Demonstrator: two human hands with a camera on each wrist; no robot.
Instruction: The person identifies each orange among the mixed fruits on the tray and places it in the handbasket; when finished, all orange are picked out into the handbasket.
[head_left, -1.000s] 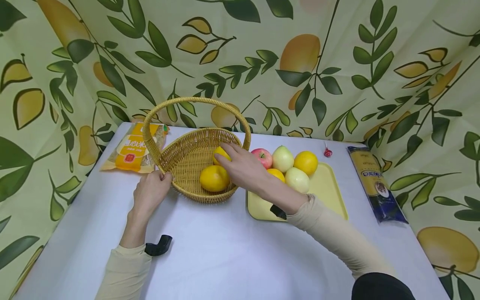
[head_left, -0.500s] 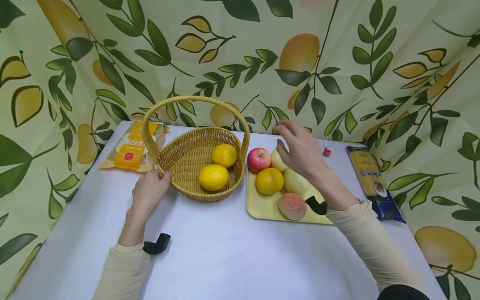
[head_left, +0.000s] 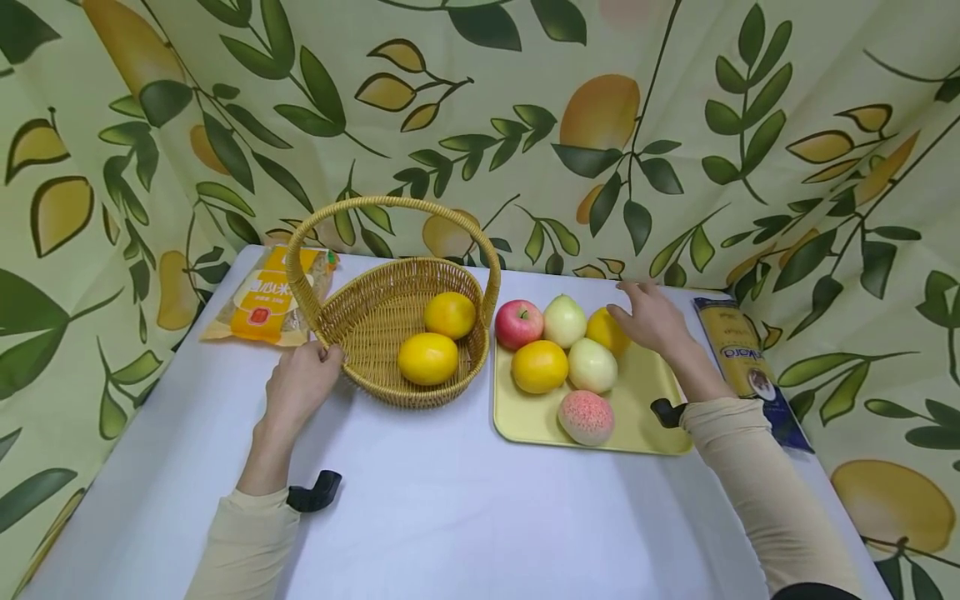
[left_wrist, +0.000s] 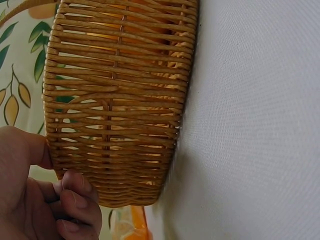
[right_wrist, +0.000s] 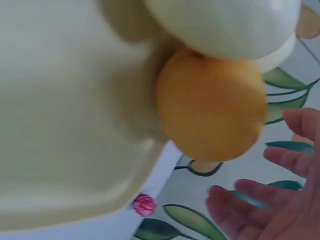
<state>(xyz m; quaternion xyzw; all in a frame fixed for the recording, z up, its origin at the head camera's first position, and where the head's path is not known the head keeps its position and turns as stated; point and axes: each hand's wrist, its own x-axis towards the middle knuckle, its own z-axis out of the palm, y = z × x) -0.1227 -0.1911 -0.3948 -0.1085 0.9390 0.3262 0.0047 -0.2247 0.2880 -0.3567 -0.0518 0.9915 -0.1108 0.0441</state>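
My left hand [head_left: 302,385] pinches the left rim of a wicker basket [head_left: 367,325] between thumb and curled fingers; the left wrist view shows this grip on the woven wall [left_wrist: 120,115] up close. Two yellow-orange fruits, one round [head_left: 450,314] and one longer [head_left: 428,358], lie in the basket's right half. With fingers spread and loosely bent, my right hand [head_left: 654,321] is beside an orange [head_left: 606,332] at the back of a yellow tray [head_left: 652,421]. In the right wrist view a gap separates the fingers from that orange [right_wrist: 212,105].
The tray also bears a red apple [head_left: 519,324], two pale green fruits [head_left: 592,365], another orange [head_left: 539,367] and a pink peach [head_left: 587,417]. Snack bag [head_left: 262,300] lies behind left; a blue-yellow packet [head_left: 738,358] at right. A red lollipop [right_wrist: 144,205] sits past the tray.
My right hand has let go of the round fruit in the basket and moved right, over the tray, to the orange at its back. The left hand keeps its hold on the rim.
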